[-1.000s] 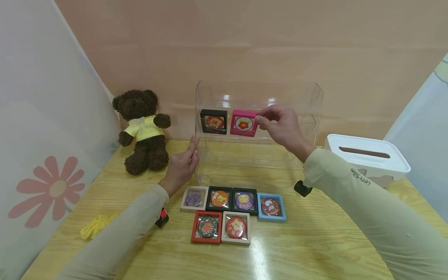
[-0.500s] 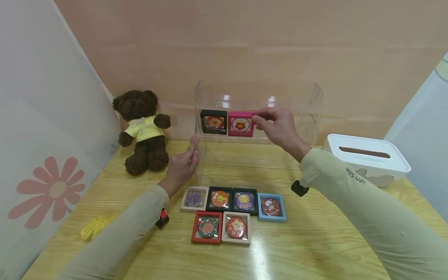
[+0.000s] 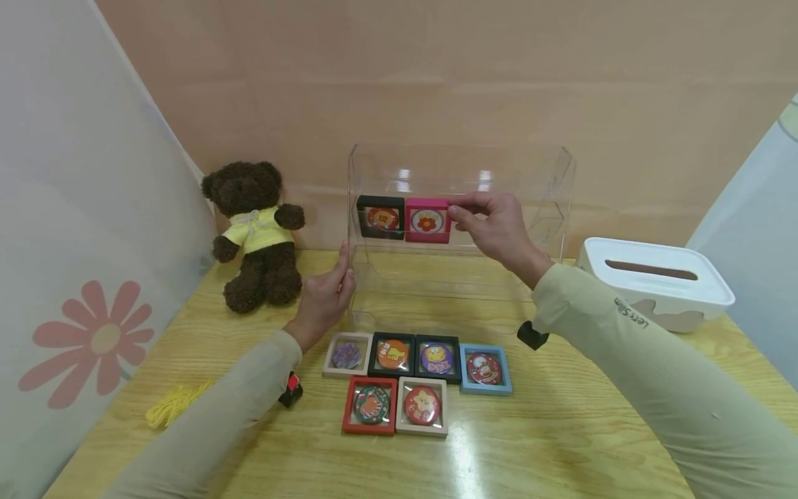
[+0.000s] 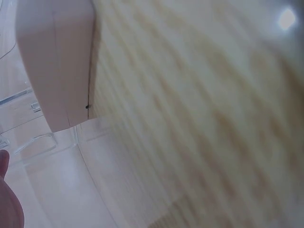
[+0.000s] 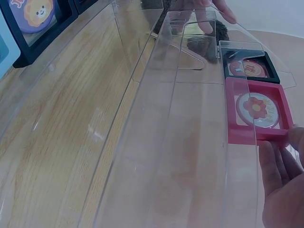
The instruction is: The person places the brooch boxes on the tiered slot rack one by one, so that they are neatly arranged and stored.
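My right hand (image 3: 499, 225) pinches the right edge of a pink square display frame (image 3: 427, 221) with a red flower badge inside. It stands upright on an upper tier of a clear acrylic display rack (image 3: 461, 166), right beside a black frame (image 3: 381, 217) with a red badge. In the right wrist view the pink frame (image 5: 257, 111) and black frame (image 5: 250, 66) sit edge to edge, with right fingertips (image 5: 297, 135) on the pink one's side. My left hand (image 3: 323, 298) holds the left side panel of the rack; the left wrist view shows only a bit of it.
Several badge frames lie in two rows before the rack, among them a blue frame (image 3: 485, 369) and a red frame (image 3: 369, 406). A brown teddy bear (image 3: 254, 235) sits left, yellow string (image 3: 177, 403) lies nearer, and a white tissue box (image 3: 654, 281) stands right.
My right hand has slid the pink frame left and straightened it, closing the gap to the black frame. My left hand has stayed at the rack's side.
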Demonstrator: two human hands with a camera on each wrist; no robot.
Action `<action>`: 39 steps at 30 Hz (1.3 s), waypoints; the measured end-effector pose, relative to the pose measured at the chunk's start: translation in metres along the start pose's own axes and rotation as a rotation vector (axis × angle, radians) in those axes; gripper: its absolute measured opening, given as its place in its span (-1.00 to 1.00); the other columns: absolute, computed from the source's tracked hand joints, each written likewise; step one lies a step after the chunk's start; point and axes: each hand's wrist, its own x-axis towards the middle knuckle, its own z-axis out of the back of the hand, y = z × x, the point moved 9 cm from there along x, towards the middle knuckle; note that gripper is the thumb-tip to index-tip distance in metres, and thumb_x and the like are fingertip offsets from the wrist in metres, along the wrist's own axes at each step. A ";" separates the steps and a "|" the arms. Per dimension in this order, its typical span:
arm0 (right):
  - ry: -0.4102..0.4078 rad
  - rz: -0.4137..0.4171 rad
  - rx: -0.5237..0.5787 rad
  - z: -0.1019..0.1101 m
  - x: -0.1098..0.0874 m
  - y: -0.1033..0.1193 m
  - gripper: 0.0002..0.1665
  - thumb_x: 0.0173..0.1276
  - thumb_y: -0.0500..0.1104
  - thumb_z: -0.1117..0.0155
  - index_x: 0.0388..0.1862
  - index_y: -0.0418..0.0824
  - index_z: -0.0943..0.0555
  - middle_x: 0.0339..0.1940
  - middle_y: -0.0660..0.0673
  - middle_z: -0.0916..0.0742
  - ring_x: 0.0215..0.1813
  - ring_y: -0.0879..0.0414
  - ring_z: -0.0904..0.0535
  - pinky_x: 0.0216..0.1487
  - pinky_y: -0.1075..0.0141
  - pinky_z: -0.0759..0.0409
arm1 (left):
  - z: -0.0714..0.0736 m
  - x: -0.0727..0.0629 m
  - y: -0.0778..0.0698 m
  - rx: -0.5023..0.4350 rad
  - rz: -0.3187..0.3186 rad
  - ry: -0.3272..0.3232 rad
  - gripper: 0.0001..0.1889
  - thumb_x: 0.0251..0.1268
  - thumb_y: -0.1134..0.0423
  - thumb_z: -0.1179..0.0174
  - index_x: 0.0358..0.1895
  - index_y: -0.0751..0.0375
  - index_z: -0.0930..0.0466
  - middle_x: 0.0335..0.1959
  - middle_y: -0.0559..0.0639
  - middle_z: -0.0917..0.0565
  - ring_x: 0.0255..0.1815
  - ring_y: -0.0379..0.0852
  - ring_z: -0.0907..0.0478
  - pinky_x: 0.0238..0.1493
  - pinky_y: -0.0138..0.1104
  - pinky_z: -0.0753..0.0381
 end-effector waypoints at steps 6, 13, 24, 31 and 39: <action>0.015 0.043 -0.007 0.001 -0.003 0.002 -0.69 0.34 -0.22 -0.25 0.01 -0.35 -0.66 -0.11 -0.23 -0.70 -0.13 -0.07 -0.64 -0.21 0.21 -0.61 | -0.001 0.000 0.000 0.002 0.006 0.020 -0.54 0.48 0.24 0.19 0.24 0.56 -0.36 -0.89 -0.07 -0.29 -0.89 -0.31 -0.01 -0.88 -0.36 -0.16; -0.010 0.171 -0.108 0.014 -0.017 0.008 -0.73 0.37 -0.19 -0.23 -0.03 -0.29 -0.68 -0.18 -0.15 -0.72 -0.28 0.03 -0.67 -0.28 0.38 -0.59 | -0.001 -0.001 0.000 -0.010 0.001 0.016 -0.53 0.49 0.23 0.20 0.24 0.57 -0.36 -0.89 -0.07 -0.29 -0.90 -0.29 -0.01 -0.88 -0.36 -0.14; -0.011 0.375 -0.136 0.031 -0.061 0.027 -0.86 0.24 -0.44 -0.26 -0.25 -0.37 -0.71 -0.39 -0.11 -0.72 -0.44 0.25 -0.62 -0.35 0.46 -0.56 | 0.000 -0.001 0.000 0.006 0.000 0.014 -0.53 0.49 0.23 0.19 0.23 0.56 -0.37 -0.88 -0.08 -0.29 -0.90 -0.30 -0.01 -0.88 -0.36 -0.15; 0.064 0.395 -0.149 0.035 -0.090 0.030 -0.79 0.16 -0.51 -0.29 -0.29 -0.29 -0.72 -0.35 -0.10 -0.72 -0.40 0.23 -0.61 -0.34 0.47 -0.56 | 0.001 0.000 -0.002 -0.007 -0.003 -0.004 -0.53 0.50 0.22 0.19 0.22 0.56 -0.38 -0.89 -0.09 -0.28 -0.91 -0.30 -0.01 -0.88 -0.36 -0.13; 0.175 0.425 -0.166 0.033 -0.128 0.014 -0.66 0.09 -0.58 -0.29 -0.25 -0.23 -0.70 -0.32 -0.03 -0.73 -0.34 0.21 -0.63 -0.35 0.43 -0.57 | -0.001 -0.002 0.000 0.001 0.020 0.017 -0.53 0.50 0.22 0.20 0.24 0.56 -0.36 -0.89 -0.07 -0.29 -0.92 -0.30 -0.01 -0.88 -0.37 -0.14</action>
